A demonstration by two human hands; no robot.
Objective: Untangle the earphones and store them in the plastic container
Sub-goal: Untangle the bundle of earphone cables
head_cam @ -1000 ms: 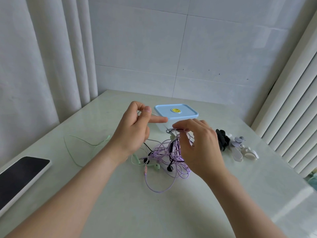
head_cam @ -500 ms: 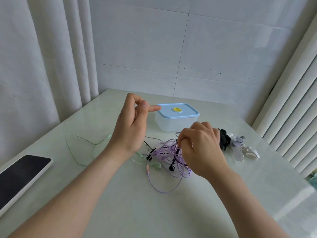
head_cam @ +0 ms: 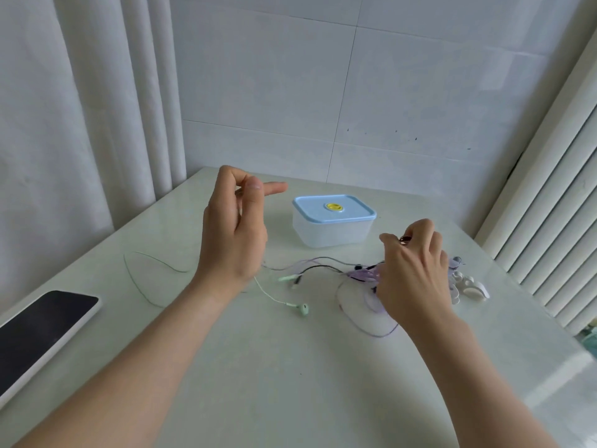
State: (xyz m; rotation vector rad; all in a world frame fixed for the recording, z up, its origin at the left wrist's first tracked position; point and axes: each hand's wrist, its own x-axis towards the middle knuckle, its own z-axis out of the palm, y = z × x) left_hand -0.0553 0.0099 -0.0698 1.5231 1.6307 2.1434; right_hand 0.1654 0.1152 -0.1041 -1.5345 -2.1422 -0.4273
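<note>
We tag the right hand (head_cam: 415, 273) as a closed grip on the earphone tangle (head_cam: 363, 273). Its fingers are curled over the purple and black knot and its fingertips pinch a strand at the top, in our judgement to anchor the knot so one cord can be drawn free. The left hand (head_cam: 232, 231) is raised off the table (head_cam: 290, 383) at 9 o'clock from the right hand, thumb pressed to curled fingers and index finger straight. It looks like a narrow pinch on the green cord (head_cam: 265, 291), but the cord is too thin to see at the fingertips, so we cannot tell. The hands are well apart, likely to stretch the slack. The tangle lies on the table under the right hand, with loose strands trailing toward 9 o'clock, so its long axis runs about 9 to 3. The green cord comes out below the left wrist and runs toward 4 o'clock to the green earbud (head_cam: 302, 307), whose head is at the 4 o'clock end. A slack loop of cord lies at 8 o'clock from the left hand. The container (head_cam: 332, 234) is at 11 o'clock from the right hand, with the lid (head_cam: 334, 208) on and nothing stored yet. The phone (head_cam: 42, 321) is far out at 8 o'clock, and the white clips (head_cam: 468, 286) are just beside the right hand at 3 o'clock.
</note>
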